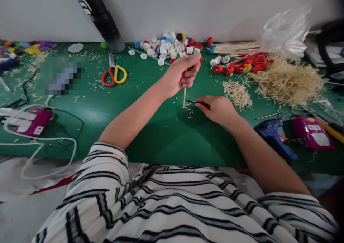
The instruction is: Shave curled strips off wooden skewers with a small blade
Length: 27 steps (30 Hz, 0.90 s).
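Note:
My left hand [185, 73] is closed round a thin wooden stick [184, 97], which points almost straight down at the green tabletop. A few pale shavings [188, 109] lie about the stick's lower end. Just to the right, my right hand [219, 108] pinches a slim dark tool [191, 101] that looks like tweezers, its tip close to the stick. Most of the tool is hidden in my fingers. A bit of red shows by my left fingertips; I cannot tell whether it belongs to the stick.
Bottle caps [170, 48] are heaped at the back beside a black bottle [104, 24]. Scissors [114, 73] lie left. Rightward are small shavings [238, 94], a large straw-coloured pile [291, 80], red caps on sticks [252, 62], a blue glue gun [276, 135] and a purple power socket [311, 132].

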Available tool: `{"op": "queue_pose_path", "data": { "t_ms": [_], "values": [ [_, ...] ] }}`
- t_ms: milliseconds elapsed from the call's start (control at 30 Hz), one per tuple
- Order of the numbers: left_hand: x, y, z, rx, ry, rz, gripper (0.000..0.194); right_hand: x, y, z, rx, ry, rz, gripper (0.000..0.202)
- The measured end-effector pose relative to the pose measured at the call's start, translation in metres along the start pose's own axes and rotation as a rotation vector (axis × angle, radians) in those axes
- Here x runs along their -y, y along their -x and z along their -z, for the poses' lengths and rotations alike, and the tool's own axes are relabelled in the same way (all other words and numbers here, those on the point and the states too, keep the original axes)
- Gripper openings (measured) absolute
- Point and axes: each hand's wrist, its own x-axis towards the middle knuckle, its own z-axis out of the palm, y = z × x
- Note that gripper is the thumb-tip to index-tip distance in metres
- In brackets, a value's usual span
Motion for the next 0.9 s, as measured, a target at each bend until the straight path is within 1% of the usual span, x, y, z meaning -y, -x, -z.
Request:
{"op": "queue_pose_path", "data": {
  "t_ms": [133,200,267,400,433,500,533,600,667,767,900],
  "values": [
    [0.008,-0.004,-0.004,-0.053,0.028,0.007,0.065,0.001,-0.001,0.000,-0.021,0.012,0.008,0.038],
    [0.010,-0.007,-0.006,-0.080,0.080,-0.011,0.066,0.004,-0.003,0.000,-0.039,0.045,0.016,0.040],
    [0.010,-0.010,-0.008,-0.101,0.126,-0.023,0.065,0.009,-0.006,0.002,-0.043,0.099,0.013,0.042],
    [0.004,-0.015,-0.012,-0.166,0.154,0.041,0.059,0.021,-0.014,0.005,-0.025,0.187,-0.016,0.047],
    [0.002,-0.018,-0.013,-0.159,0.187,0.039,0.058,0.023,-0.016,0.006,-0.024,0.202,-0.027,0.048],
    [-0.001,-0.024,-0.014,-0.112,0.273,-0.012,0.057,0.024,-0.021,0.007,-0.027,0.236,-0.054,0.049],
    [-0.001,-0.028,-0.015,-0.079,0.299,-0.043,0.058,0.024,-0.023,0.007,-0.025,0.255,-0.066,0.049],
    [0.002,-0.036,-0.015,-0.058,0.326,-0.084,0.059,0.022,-0.029,0.008,-0.024,0.295,-0.087,0.051],
    [0.008,-0.043,-0.015,-0.074,0.354,-0.097,0.059,0.019,-0.034,0.007,-0.022,0.323,-0.096,0.053],
    [0.018,-0.048,-0.012,-0.139,0.361,-0.092,0.058,0.016,-0.040,0.002,-0.012,0.347,-0.089,0.054],
    [0.021,-0.047,-0.010,-0.141,0.330,-0.082,0.058,0.017,-0.042,-0.007,0.008,0.366,-0.115,0.056]
  ]
}}
